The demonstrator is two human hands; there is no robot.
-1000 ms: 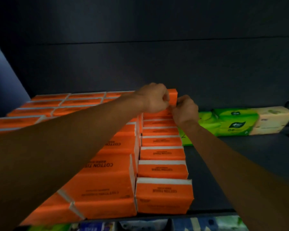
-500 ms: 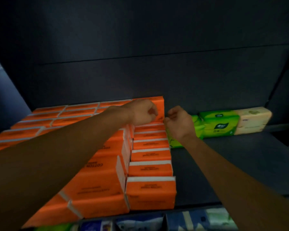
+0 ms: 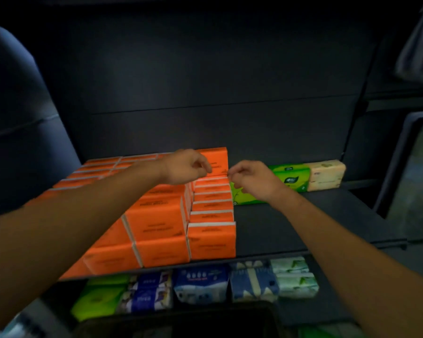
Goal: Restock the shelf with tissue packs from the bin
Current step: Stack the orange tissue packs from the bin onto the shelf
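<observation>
From the left, the shelf [image 3: 291, 228] already carries a deep block of orange tissue packs [image 3: 154, 215], stacked two high and running back to the wall. The left hand [image 3: 188, 167] hangs over the far end of that block, fingers loosely curled and holding nothing that I can see. Just past it stands the orange pack [image 3: 215, 161] that was being set. It is upright at the very back of the lower row, against the rear panel, and taller than the packs filed in front of it. The right hand [image 3: 252, 179] is just beside its right edge, also loosely curled and empty. Its fingertips are so near the pack that I cannot tell whether they touch. Further right, a green pack [image 3: 291, 178] and a cream pack [image 3: 326, 175] lie along the back, with bare shelf in front of them. A second ago both hands were closed on that rear pack, pressing it in. Half a second ago they were letting go, and now both are off it and drawn a little towards me. I'd judge that pack placed, so the next move would be back to the bin for another. The view has also pulled back, so the blue and white packs [image 3: 200, 284] on the lower shelf show more.
</observation>
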